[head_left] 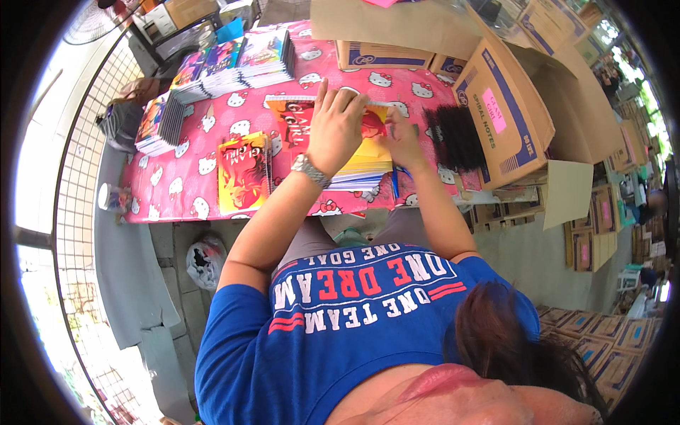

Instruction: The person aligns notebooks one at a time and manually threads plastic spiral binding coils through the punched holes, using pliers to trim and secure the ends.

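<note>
My left hand [338,124] lies across a spiral notebook [289,115] with a red and yellow cover, its fingers stretched out toward the far edge. At the notebook's right edge is my right hand [402,144], its fingers smeared by motion, so their grip is unclear. Beneath both hands rises a stack of yellow and white sheets or notebooks [363,170], its near edges showing. Left of my left forearm sits a short pile of matching spiral notebooks [243,173]. A blue pen-like object [395,185] rests close to the stack's right side.
A pink patterned cloth [173,188] covers the table. Notebook stacks [265,60] line its far left, with another pile [161,124] nearer. A black bristly bundle [453,138] lies beside a large open cardboard box [506,106] at right. A white cup-like container [113,198] stands at the left edge.
</note>
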`<state>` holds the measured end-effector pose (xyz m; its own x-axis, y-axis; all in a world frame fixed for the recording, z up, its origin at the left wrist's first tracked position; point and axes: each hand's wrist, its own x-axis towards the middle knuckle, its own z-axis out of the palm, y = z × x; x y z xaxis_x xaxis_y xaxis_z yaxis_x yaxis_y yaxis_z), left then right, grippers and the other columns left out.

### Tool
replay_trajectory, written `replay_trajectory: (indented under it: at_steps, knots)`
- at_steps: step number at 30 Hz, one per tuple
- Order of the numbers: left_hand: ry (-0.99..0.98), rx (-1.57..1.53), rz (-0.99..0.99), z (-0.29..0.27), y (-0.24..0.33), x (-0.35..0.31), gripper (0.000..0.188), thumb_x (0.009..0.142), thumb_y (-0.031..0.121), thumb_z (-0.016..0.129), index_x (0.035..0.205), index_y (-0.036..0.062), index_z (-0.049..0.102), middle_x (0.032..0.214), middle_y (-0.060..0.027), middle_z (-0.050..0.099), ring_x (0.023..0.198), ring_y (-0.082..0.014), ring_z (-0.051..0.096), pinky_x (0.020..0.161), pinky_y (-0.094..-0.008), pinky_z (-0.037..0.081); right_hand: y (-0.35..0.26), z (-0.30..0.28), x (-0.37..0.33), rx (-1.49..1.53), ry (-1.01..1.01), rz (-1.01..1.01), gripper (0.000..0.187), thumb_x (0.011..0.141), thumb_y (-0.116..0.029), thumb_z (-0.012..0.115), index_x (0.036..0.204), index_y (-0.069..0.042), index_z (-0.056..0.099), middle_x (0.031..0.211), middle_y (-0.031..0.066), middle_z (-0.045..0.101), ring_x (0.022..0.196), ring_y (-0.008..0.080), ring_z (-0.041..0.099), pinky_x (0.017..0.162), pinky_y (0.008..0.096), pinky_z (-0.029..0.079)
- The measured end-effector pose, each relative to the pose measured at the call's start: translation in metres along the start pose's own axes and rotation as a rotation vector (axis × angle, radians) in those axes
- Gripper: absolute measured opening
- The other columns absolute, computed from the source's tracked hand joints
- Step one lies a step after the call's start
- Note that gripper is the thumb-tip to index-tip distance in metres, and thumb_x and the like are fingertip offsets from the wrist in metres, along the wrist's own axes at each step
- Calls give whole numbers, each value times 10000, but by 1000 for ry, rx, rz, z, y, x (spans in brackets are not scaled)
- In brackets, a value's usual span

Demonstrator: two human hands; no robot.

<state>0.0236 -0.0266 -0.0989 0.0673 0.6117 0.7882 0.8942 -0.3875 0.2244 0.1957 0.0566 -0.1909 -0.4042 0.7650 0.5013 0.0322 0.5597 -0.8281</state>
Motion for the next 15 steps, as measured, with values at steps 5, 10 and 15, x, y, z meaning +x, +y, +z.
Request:
replay_trajectory:
  at_steps: [5,10,15]
  knots:
    - [-95,-172,112,-19,-9,12,258,789,-21,642,1027,72,675,946,-82,611,940,-288,588,1003,-455,438,120,-102,-5,-831,344,359,239,808,-105,693,1041,-68,652,1054,113,664,1007,273,652,833,399,524]
    - [-195,-197,153,-29,-17,18,211,812,13,638,1015,73,638,948,-74,613,928,-294,568,838,-411,430,146,-108,-26,-1295,66,511,212,837,-139,663,1040,-77,665,1088,163,630,1018,356,628,862,451,528]
    - [-306,-101,77,-31,-16,15,163,838,88,641,999,91,615,984,-62,637,944,-264,587,850,-396,413,100,-111,10,-1158,176,401,264,848,-102,607,1102,-95,675,1135,162,608,1061,355,613,870,452,523]
